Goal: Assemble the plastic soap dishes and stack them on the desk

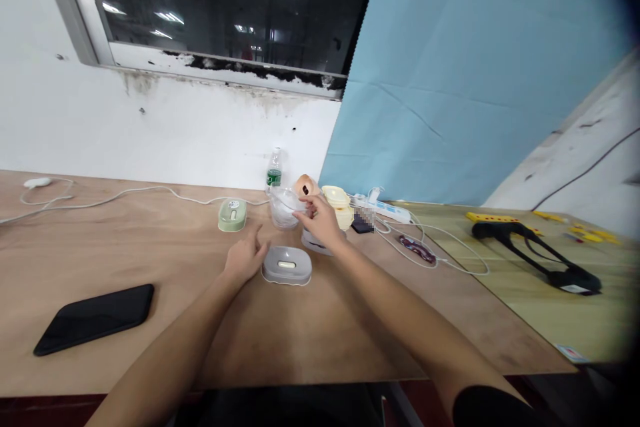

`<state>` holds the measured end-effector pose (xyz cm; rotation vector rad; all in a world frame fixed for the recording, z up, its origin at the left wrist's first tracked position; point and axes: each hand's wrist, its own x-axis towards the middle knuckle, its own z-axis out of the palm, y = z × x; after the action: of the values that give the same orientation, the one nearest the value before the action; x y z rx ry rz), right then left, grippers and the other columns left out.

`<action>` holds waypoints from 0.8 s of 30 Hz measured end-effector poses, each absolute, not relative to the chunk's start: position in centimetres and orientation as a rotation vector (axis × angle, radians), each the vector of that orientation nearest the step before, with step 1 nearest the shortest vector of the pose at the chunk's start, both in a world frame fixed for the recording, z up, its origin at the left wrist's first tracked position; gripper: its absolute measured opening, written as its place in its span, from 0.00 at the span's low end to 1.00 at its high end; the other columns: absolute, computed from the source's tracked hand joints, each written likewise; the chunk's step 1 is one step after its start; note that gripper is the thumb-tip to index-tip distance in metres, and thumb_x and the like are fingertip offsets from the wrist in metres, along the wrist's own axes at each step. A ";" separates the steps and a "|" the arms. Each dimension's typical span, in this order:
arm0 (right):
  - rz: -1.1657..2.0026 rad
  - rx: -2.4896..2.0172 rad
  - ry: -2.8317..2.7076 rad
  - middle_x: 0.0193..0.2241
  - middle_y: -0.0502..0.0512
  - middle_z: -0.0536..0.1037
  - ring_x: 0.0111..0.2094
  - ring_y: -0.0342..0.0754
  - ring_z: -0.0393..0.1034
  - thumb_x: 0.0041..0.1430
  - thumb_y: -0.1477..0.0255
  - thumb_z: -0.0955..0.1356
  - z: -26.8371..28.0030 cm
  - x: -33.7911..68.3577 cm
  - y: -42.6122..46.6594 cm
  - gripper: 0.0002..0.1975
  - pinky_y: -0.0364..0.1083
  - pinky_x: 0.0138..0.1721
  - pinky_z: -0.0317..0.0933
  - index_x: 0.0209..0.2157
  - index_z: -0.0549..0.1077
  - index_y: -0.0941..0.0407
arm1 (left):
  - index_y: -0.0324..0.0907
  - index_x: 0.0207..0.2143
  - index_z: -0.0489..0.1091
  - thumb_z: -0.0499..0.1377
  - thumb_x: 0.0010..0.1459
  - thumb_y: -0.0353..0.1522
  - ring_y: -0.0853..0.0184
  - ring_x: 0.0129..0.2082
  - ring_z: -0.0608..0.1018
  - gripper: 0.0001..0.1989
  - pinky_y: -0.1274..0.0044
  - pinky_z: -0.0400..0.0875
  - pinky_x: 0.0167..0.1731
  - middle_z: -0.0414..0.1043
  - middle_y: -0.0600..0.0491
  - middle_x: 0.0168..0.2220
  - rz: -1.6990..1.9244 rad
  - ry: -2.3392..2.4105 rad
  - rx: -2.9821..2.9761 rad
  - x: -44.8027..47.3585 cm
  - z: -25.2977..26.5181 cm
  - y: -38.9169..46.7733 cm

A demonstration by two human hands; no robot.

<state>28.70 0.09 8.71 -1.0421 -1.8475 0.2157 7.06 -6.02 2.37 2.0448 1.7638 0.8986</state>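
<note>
My right hand (320,219) is closed, its thumb and fingers pinched at the right rim of a clear plastic container (284,213). Whether one or more clear pieces are nested there, I cannot tell. Fingers apart and holding nothing, my left hand (246,255) hovers at the left end of a grey oval lid-like piece (287,255) with a pale slot in its middle. Partly hidden behind my right wrist is another grey piece (316,243). A similar green piece (232,215) sits beyond my left hand.
At the back stand a bottle (274,168), a peach-coloured round object (305,185) and stacked yellow containers (338,197). A black phone (95,317) lies at left front. On the right are a power strip (390,211), loose cables and a black strap-like frame (540,257).
</note>
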 end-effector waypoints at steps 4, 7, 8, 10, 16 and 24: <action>0.560 -0.911 -1.678 0.27 0.48 0.68 0.23 0.41 0.63 0.51 0.61 0.71 6.9 29.2 -3.8 0.16 0.42 0.26 0.62 0.40 0.70 0.54 | 0.43 0.64 0.47 0.49 0.62 0.44 0.70 0.27 0.73 0.32 0.75 0.68 0.35 0.71 0.49 0.47 1.289 1.550 2.034 7.1 2.9 -6.7; 0.870 -0.834 -1.525 0.24 0.46 0.68 0.18 0.40 0.63 0.53 0.57 0.70 5.0 29.5 -5.5 0.19 0.41 0.20 0.60 0.41 0.67 0.54 | 0.41 0.64 0.49 0.49 0.62 0.42 0.71 0.27 0.71 0.30 0.75 0.68 0.36 0.70 0.47 0.49 1.416 1.365 2.072 7.3 3.0 -7.1; 0.933 -0.824 -1.474 0.23 0.45 0.68 0.17 0.39 0.62 0.53 0.56 0.69 4.4 29.7 -5.8 0.19 0.41 0.19 0.59 0.41 0.67 0.54 | 0.40 0.63 0.52 0.49 0.62 0.41 0.71 0.28 0.72 0.29 0.75 0.68 0.37 0.71 0.48 0.47 1.430 1.324 2.071 7.4 2.9 -7.2; 1.028 -0.830 -1.391 0.22 0.45 0.69 0.15 0.39 0.62 0.53 0.55 0.69 3.5 30.0 -6.0 0.20 0.41 0.17 0.59 0.41 0.66 0.54 | 0.40 0.59 0.59 0.50 0.62 0.41 0.69 0.29 0.73 0.25 0.75 0.68 0.36 0.74 0.50 0.41 1.422 1.298 2.032 7.5 2.8 -7.1; 1.271 -0.964 -1.300 0.21 0.45 0.71 0.13 0.38 0.61 0.51 0.53 0.69 2.7 30.6 -5.9 0.21 0.40 0.14 0.56 0.35 0.67 0.56 | 0.39 0.44 0.70 0.52 0.60 0.46 0.65 0.32 0.76 0.21 0.75 0.69 0.33 0.75 0.50 0.31 1.385 1.367 1.750 7.8 2.0 -6.3; 1.409 -1.066 -1.192 0.18 0.42 0.67 0.10 0.35 0.52 0.51 0.55 0.67 2.5 30.0 -6.1 0.20 0.38 0.09 0.48 0.36 0.70 0.56 | 0.41 0.51 0.68 0.49 0.59 0.50 0.64 0.30 0.77 0.27 0.75 0.70 0.30 0.77 0.51 0.31 1.078 1.457 1.765 8.1 1.9 -5.9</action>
<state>29.99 -6.12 2.48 -1.0655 -1.1919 1.4087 8.10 -5.94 1.90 1.7647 1.4572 1.0777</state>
